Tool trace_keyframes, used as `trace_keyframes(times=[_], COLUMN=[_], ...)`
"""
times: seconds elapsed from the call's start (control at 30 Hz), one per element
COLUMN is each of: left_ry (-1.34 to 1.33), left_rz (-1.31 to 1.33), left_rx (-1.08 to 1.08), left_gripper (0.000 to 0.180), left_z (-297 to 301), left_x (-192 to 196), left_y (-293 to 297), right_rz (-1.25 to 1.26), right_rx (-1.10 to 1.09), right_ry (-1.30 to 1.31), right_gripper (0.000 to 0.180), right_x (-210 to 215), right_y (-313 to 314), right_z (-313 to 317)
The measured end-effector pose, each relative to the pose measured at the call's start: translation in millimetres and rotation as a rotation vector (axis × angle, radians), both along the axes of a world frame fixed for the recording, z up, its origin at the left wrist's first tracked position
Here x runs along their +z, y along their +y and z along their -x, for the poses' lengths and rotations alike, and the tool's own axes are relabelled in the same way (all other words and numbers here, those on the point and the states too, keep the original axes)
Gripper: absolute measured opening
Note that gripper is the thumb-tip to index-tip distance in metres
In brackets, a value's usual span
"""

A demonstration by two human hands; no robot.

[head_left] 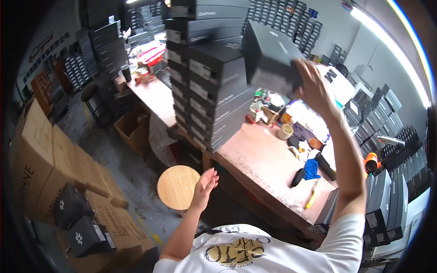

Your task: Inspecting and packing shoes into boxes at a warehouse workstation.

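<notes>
My right hand (310, 84) grips one end of a dark grey shoebox (273, 48), raised above the workbench (255, 150). The box is tilted, its other end right beside a tall stack of similar shoeboxes (214, 91). Whether it touches the stack I cannot tell. Lower down, my left hand (205, 185) holds nothing, its fingers stretched out. It hangs in front of my body, by the edge of a round wooden stool (175, 186).
Cloth, jars, a blue rag (312, 169) and a yellow-handled tool (311, 195) lie on the bench. At left stand large cardboard cartons (68, 154), with two dark boxes (88, 237) on an opened one. More shoeboxes (378, 204) are stacked at right.
</notes>
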State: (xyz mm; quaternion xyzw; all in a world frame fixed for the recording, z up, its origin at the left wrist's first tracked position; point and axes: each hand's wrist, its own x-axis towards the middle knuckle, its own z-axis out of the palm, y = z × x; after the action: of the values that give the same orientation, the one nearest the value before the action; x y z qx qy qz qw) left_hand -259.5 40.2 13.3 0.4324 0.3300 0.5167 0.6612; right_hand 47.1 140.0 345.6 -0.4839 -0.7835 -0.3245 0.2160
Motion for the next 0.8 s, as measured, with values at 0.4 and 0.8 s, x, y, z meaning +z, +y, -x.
trace_keyframes(times=[0.4, 0.8], left_ry=[-0.25, 0.305], left_rz=[0.593, 0.637], left_rx=[-0.461, -0.568], left_gripper=[0.068, 0.064], left_z=[-189.9, -246.5], left_x=[-57.3, -156.5], left_y=[37.6, 147.7], right_rz=[0.607, 1.048], right_rx=[-0.013, -0.667], right_ry=[0.459, 2.144], right_gripper=[0.066, 0.046], right_x=[-302.1, -454.9], right_y=[-214.3, -128.9], right_z=[-67.7, -132.6])
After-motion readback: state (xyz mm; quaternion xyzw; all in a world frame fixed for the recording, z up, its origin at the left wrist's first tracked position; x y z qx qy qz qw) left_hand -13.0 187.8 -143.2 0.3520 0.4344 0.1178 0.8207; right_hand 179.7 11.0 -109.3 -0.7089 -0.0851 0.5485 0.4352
